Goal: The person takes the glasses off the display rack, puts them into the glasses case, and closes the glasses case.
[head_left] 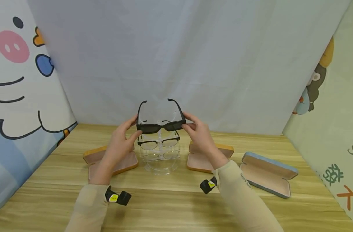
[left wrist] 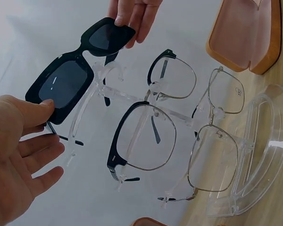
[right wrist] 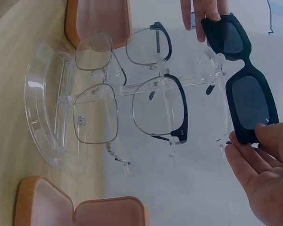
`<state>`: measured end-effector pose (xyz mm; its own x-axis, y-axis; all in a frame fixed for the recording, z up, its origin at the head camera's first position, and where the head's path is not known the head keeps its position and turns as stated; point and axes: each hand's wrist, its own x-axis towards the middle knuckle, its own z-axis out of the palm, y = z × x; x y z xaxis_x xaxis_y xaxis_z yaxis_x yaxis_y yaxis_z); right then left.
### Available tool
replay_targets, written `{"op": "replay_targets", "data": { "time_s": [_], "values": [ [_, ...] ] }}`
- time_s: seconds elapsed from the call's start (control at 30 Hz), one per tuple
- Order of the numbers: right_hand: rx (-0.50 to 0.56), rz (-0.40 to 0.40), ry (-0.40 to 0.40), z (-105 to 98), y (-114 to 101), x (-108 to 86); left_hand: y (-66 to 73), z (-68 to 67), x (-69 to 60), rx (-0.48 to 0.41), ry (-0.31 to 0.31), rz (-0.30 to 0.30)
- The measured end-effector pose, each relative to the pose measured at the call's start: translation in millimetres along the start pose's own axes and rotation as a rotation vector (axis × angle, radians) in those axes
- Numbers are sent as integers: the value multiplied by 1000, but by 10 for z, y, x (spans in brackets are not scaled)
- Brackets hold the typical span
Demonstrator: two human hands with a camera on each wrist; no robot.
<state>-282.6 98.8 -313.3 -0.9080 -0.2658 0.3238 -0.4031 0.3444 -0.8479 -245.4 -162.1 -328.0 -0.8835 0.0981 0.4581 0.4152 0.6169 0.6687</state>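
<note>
Sunglasses (head_left: 155, 129) with thick black rims are between the two hands, at the top of the clear stand (left wrist: 277, 141). Thumb and finger of the left hand (head_left: 119, 141) pinch one end, and the right hand (head_left: 201, 137) pinches the other. I cannot tell if the sunglasses rest on the stand. Just below the hands, the stand holds black-topped glasses (head_left: 148, 145), then thin-rimmed glasses (head_left: 170, 155). Lower down, on the bench (head_left: 164, 206), are an open orange case (head_left: 127, 162) near the left hand, another orange case (head_left: 198, 161) near the right, and a blue case (head_left: 266, 177) farther right. This looks like putting the sunglasses on the top spot or taking them off. Next, I think both hands must move together, gently and level.
</note>
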Motion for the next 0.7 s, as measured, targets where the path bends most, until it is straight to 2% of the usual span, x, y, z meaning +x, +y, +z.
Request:
{"op": "replay_targets", "data": {
  "time_s": [0.33,0.57,0.7],
  "values": [
    [64,-23,53,-210,-75,-116,183,68,77,-61,55,112],
    [86,-16,81,-339,-40,-256,307,215,68,-78,109,115],
    [93,-3,99,-416,-8,-328,369,294,74,-93,112,129]
  ]
}}
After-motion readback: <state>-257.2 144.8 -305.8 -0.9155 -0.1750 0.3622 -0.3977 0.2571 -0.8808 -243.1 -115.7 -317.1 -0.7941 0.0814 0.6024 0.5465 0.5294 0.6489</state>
